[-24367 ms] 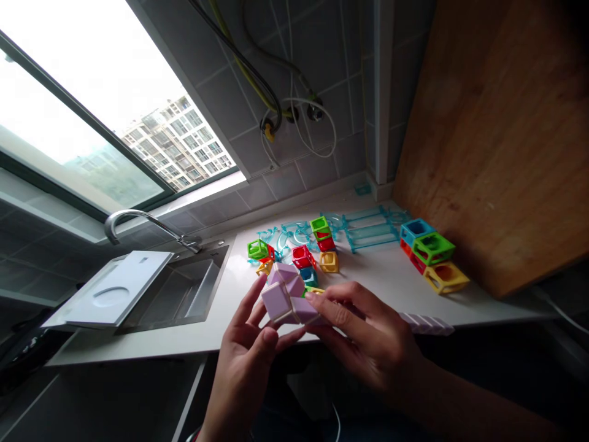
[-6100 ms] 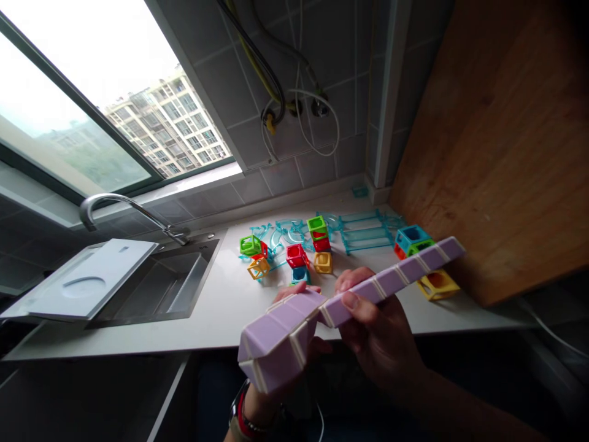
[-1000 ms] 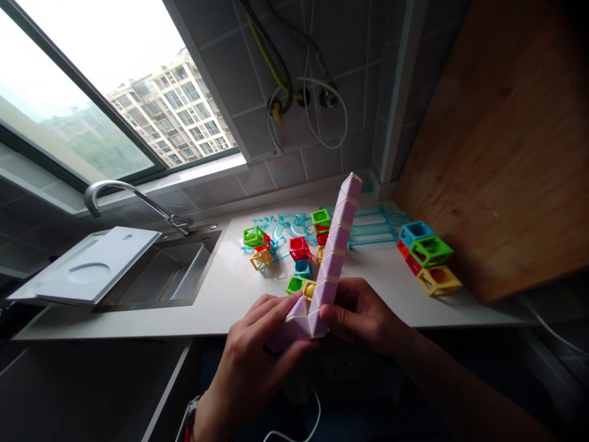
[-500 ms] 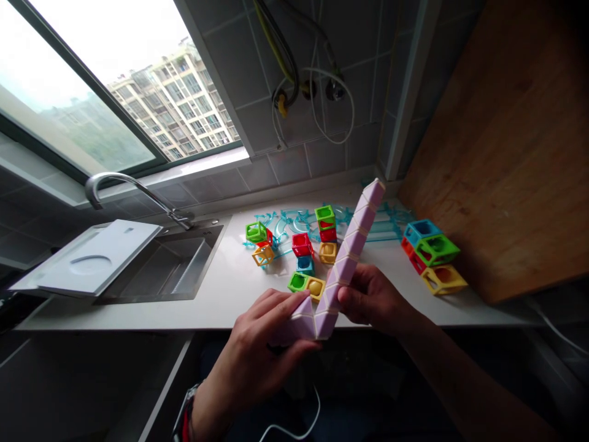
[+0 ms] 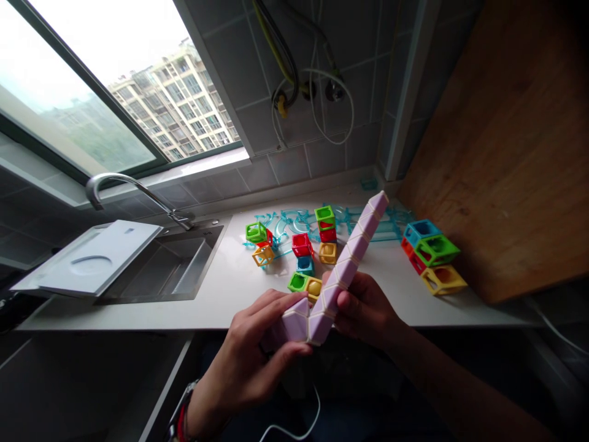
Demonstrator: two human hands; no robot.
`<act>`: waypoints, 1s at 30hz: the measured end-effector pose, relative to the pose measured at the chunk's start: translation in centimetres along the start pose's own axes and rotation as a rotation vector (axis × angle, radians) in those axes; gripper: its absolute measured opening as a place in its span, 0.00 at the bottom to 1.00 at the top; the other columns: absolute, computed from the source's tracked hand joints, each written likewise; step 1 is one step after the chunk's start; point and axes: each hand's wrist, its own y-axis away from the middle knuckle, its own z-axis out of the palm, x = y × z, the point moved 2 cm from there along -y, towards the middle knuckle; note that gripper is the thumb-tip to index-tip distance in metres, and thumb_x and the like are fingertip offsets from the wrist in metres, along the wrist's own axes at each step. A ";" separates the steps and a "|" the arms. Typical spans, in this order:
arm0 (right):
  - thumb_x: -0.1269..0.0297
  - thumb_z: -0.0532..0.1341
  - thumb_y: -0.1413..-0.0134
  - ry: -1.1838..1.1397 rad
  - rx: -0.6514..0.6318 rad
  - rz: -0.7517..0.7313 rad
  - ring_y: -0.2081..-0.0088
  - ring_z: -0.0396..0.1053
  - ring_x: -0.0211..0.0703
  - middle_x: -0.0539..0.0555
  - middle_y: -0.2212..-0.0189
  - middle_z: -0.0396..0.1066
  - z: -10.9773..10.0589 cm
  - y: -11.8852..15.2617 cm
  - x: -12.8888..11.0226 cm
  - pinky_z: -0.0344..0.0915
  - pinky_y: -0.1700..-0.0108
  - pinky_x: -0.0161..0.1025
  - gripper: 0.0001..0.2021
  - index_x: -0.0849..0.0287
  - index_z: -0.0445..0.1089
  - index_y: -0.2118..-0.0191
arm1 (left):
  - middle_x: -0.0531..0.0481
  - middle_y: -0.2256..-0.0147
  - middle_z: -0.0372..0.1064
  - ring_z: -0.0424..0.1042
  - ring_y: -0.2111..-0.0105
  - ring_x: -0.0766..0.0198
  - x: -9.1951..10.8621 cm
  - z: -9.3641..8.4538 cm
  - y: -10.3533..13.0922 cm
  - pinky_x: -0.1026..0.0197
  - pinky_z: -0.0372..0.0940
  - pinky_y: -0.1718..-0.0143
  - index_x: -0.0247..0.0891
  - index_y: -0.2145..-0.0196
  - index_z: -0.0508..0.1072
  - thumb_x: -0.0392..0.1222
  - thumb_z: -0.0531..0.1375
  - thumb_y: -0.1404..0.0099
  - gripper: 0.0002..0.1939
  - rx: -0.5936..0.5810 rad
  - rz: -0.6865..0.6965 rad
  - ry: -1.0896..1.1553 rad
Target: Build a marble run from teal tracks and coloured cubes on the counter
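Observation:
A lilac snake twist puzzle (image 5: 350, 261) with pale seams is bent into a V above the counter's front edge. Its short end lies in my left hand (image 5: 251, 353), thumb below and fingers over the top. My right hand (image 5: 368, 310) pinches the long arm near the bend; that arm slants up and to the right. Part of the short end is hidden by my left fingers. Just behind the puzzle are a green cube frame (image 5: 298, 282) and a yellow cube frame (image 5: 314, 288) with a ball in it.
Coloured cube frames stand in stacks on the white counter (image 5: 221, 313), with one stack (image 5: 435, 255) at the right by a wooden board (image 5: 501, 153). Clear blue track pieces (image 5: 294, 221) lie behind. At left, a white panel (image 5: 99, 255) partly covers the sink (image 5: 177, 264) under a tap (image 5: 133, 178).
The puzzle's long arm has tilted further right and its tip is lower. The gap at the bend looks a little different, and my right hand has shifted slightly down and left.

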 end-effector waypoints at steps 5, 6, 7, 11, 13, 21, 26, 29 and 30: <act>0.49 0.67 0.37 -0.032 -0.037 -0.043 0.82 0.60 0.31 0.48 0.77 0.67 0.4 -0.1 0.4 0.58 0.82 0.30 0.17 0.60 0.72 0.61 | 0.40 0.52 0.75 0.74 0.54 0.54 0.0 -0.4 0.0 0.57 0.70 0.55 0.38 0.38 0.72 0.38 0.67 0.33 0.27 -0.026 -0.007 0.009; 0.50 0.67 0.36 -0.054 -0.067 -0.057 0.82 0.61 0.31 0.48 0.76 0.67 0.4 -0.2 0.4 0.58 0.81 0.30 0.16 0.59 0.72 0.61 | 0.39 0.52 0.75 0.74 0.54 0.54 0.0 -0.4 0.0 0.57 0.70 0.54 0.38 0.37 0.72 0.38 0.68 0.34 0.28 -0.028 0.001 0.012; 0.51 0.67 0.36 -0.072 -0.093 -0.065 0.81 0.61 0.31 0.48 0.75 0.68 0.2 -0.4 0.5 0.58 0.81 0.29 0.15 0.59 0.72 0.60 | 0.39 0.52 0.75 0.74 0.54 0.53 0.0 -0.5 -0.1 0.56 0.70 0.54 0.38 0.37 0.72 0.38 0.68 0.34 0.28 -0.030 0.012 0.014; 0.50 0.72 0.42 -0.152 -0.178 -0.022 0.81 0.61 0.30 0.47 0.74 0.69 -0.5 -0.8 1.4 0.58 0.81 0.28 0.17 0.57 0.71 0.59 | 0.39 0.50 0.75 0.74 0.52 0.53 0.0 -0.5 -0.2 0.56 0.70 0.53 0.39 0.36 0.71 0.39 0.69 0.34 0.30 -0.039 0.046 0.039; 0.49 0.73 0.44 -0.238 -0.199 0.032 0.82 0.59 0.29 0.45 0.76 0.68 -0.7 -0.8 2.1 0.57 0.81 0.27 0.18 0.56 0.71 0.59 | 0.39 0.50 0.75 0.75 0.52 0.52 0.0 -0.5 -0.2 0.56 0.71 0.52 0.39 0.36 0.71 0.40 0.69 0.34 0.30 -0.029 0.065 0.046; 0.46 0.69 0.39 -0.148 -0.040 0.226 0.76 0.64 0.32 0.50 0.70 0.70 -0.9 -1.1 -0.3 0.56 0.82 0.25 0.20 0.59 0.75 0.54 | 0.40 0.48 0.75 0.73 0.50 0.53 -0.6 -0.7 -0.7 0.53 0.71 0.50 0.41 0.38 0.69 0.33 0.69 0.35 0.30 0.100 0.184 -0.376; 0.57 0.75 0.45 -0.041 0.051 0.327 0.71 0.63 0.33 0.51 0.68 0.67 -0.9 -1.2 -1.9 0.56 0.78 0.25 0.15 0.62 0.75 0.59 | 0.40 0.49 0.76 0.72 0.52 0.51 -0.9 -0.5 -1.0 0.50 0.72 0.52 0.41 0.36 0.68 0.34 0.69 0.35 0.31 0.041 0.235 -0.499; 0.56 0.77 0.49 -0.159 -0.015 0.362 0.75 0.54 0.29 0.47 0.72 0.62 -1.1 -1.2 -1.1 0.50 0.78 0.26 0.18 0.62 0.74 0.61 | 0.40 0.49 0.76 0.72 0.52 0.52 -0.6 -0.5 -1.1 0.50 0.72 0.52 0.39 0.36 0.67 0.36 0.70 0.35 0.32 0.018 0.281 -0.473; 0.55 0.77 0.50 -0.198 -0.035 0.363 0.76 0.52 0.29 0.47 0.73 0.60 -1.3 -1.3 -0.7 0.48 0.78 0.26 0.19 0.62 0.74 0.61 | 0.40 0.49 0.76 0.72 0.52 0.52 -0.5 -0.6 -1.2 0.51 0.72 0.52 0.39 0.36 0.67 0.36 0.70 0.36 0.32 0.013 0.290 -0.464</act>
